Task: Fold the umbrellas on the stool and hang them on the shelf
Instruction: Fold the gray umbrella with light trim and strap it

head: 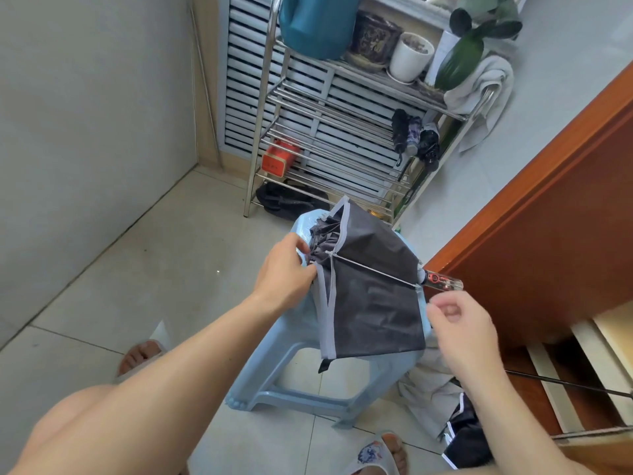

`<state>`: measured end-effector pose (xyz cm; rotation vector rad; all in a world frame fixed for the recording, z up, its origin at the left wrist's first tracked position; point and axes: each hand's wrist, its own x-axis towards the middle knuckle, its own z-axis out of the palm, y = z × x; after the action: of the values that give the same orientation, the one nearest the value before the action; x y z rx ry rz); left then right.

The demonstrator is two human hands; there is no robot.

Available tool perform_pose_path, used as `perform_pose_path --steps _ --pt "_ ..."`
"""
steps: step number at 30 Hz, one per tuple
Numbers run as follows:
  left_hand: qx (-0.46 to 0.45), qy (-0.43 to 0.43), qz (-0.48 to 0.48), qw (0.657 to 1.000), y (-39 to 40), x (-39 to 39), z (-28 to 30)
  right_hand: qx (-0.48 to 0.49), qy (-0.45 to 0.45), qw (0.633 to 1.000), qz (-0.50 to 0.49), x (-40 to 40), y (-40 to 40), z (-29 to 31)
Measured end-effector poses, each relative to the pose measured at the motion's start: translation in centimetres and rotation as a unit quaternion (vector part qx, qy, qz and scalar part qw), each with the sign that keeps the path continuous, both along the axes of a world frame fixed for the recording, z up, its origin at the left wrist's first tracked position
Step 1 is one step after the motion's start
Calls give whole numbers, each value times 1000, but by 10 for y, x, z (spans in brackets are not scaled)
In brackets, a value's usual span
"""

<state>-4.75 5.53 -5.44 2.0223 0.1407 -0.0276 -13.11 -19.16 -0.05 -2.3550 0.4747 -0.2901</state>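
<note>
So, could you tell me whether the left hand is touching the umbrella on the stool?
Touching. The head view shows the left hand pinching the bunched canopy end of the umbrella, with its fingertips pressed into the folds and no gap between them.

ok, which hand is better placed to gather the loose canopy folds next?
Likely left. The left hand already pinches the bunched pleats at the rim end of the umbrella on the stool. The right hand sits at the handle end, apparently pinching the canopy edge, away from the folds.
</note>
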Motion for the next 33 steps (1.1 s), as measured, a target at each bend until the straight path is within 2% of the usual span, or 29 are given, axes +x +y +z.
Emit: perform_pose_path --steps 4,7,13,18,22,24,26,30,33 --pt "-5 -100 -88 991 -1 -3 5 -124 -54 969 208 26 38 14" --pt "-32 -87 -125 988 0 -6 6 -191 -98 941 262 47 59 7" --pt "-26 -63 -116 991 6 -10 6 -233 -115 930 260 67 78 -5" --pt "76 -58 -95 991 13 -16 -3 -255 -101 935 225 76 83 -19" --pt "116 -75 -96 986 13 -21 -1 -309 -116 916 227 78 88 -33" --pt "131 -52 -105 984 11 -22 0 -334 -132 903 236 77 86 -40" --pt "106 6 -105 989 10 -21 0 -355 -134 891 250 72 82 -45" --pt "26 73 -30 997 5 -22 1 -309 -149 893 293 69 69 -38" --pt "61 49 -13 997 0 -22 1 -258 -172 922 233 76 57 -15"
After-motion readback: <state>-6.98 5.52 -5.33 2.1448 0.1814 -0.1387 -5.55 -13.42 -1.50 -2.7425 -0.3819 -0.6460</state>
